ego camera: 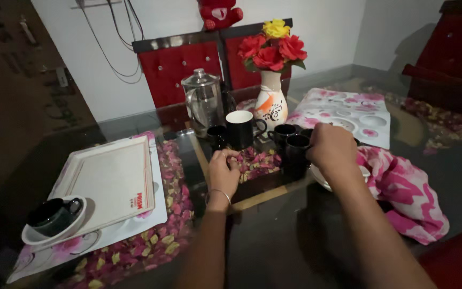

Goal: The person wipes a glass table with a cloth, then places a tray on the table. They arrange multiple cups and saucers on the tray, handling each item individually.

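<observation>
My left hand rests curled at the edge of a tray of dried petals, its fingertips touching the petals. My right hand is closed over a black cup at the tray's right end. Behind it stands another black cup. A taller black mug with a white inside and a small dark cup stand at the back of the tray. A white bowl lies partly hidden under my right wrist.
A glass jug with a metal lid and a white vase of red and yellow flowers stand behind. At left are a white tray and a dark cup on a saucer. A pink floral cloth lies right.
</observation>
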